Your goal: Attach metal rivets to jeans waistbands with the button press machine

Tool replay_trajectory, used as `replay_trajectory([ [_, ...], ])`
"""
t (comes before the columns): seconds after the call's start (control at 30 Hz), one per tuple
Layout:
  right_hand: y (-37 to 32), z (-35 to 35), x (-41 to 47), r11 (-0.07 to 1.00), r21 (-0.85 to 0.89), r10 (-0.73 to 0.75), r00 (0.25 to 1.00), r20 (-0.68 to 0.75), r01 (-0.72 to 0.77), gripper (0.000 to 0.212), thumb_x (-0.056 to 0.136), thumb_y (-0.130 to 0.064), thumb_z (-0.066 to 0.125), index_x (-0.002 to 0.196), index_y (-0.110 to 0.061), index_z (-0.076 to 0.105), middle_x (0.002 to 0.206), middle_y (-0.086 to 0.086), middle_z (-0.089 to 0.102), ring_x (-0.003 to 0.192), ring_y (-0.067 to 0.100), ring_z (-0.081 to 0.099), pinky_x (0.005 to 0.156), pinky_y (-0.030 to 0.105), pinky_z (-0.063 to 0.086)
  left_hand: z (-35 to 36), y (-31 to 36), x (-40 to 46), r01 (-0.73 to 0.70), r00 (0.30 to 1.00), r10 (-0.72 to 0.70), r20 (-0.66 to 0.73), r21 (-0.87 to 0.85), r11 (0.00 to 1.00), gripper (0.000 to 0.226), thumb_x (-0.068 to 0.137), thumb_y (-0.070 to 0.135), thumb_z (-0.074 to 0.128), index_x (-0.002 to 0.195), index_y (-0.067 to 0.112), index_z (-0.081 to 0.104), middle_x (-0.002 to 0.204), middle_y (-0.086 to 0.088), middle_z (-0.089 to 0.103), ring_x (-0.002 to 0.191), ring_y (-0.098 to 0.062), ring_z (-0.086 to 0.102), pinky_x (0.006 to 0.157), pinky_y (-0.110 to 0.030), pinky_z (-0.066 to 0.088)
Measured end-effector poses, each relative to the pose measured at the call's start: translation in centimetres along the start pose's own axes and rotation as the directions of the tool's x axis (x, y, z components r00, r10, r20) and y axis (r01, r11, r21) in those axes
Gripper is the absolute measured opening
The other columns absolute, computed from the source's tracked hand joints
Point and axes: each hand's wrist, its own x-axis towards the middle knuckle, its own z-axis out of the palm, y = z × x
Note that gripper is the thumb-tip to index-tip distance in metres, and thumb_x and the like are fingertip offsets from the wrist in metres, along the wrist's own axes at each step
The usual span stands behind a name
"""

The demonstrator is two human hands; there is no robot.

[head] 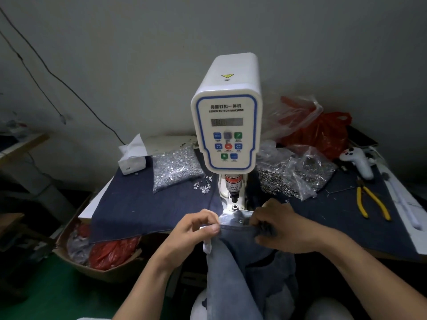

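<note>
denim cloth (147,209) covers the table (86,211); both hands' fingers (213,228) pinch the jeans waistband (235,224).

I see open cloth-covered surface (129,204) left of the press machine (227,130), while rivet bags (175,168) behind, pliers (372,204) at right and the jeans (242,229) under the punch crowd my other paths.
</note>
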Motion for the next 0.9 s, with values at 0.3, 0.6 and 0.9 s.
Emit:
replay_trajectory([
  [0.3,1.4,0.7,0.9,0.838,0.537,0.130,0.991,-0.033,-0.092,0.017,0.086,0.004,0.065,0.089,-0.013,0.066,0.080,-0.004,0.063,0.075,0.004,0.053,0.072,0.023,0.043,-0.3,-1.8,1.9,0.049,0.999,-0.046,-0.016,0.369,0.928,0.009,0.086,0.022,0.068,0.091,0.029,0.064,0.085,0.010,0.067,0.077,-0.003,0.060,0.076,-0.024,0.052],
  [0.6,3.0,2.3,3.6,0.602,0.785,0.311,0.948,-0.063,-0.145,0.023,0.097,-0.014,0.065,0.075,-0.021,0.067,0.071,-0.009,0.061,0.072,0.003,0.051,0.072,0.026,0.040,0.2,-3.1,4.0,0.121,0.985,-0.077,-0.157,0.292,0.949,0.021,0.078,0.023,0.065,0.099,0.025,0.067,0.089,0.008,0.073,0.075,-0.003,0.060,0.073,-0.026,0.051],
  [0.9,3.9,4.1,4.6,0.471,0.871,0.375,0.926,-0.050,-0.143,0.037,0.098,-0.026,0.066,0.062,-0.026,0.058,0.062,-0.007,0.050,0.057,0.004,0.042,0.051,0.018,0.036,1.1,-4.6,5.0,0.170,0.951,-0.163,-0.261,0.003,0.985,0.026,0.084,0.025,0.057,0.103,0.012,0.070,0.084,0.005,0.066,0.077,-0.006,0.059,0.078,-0.025,0.050],
])
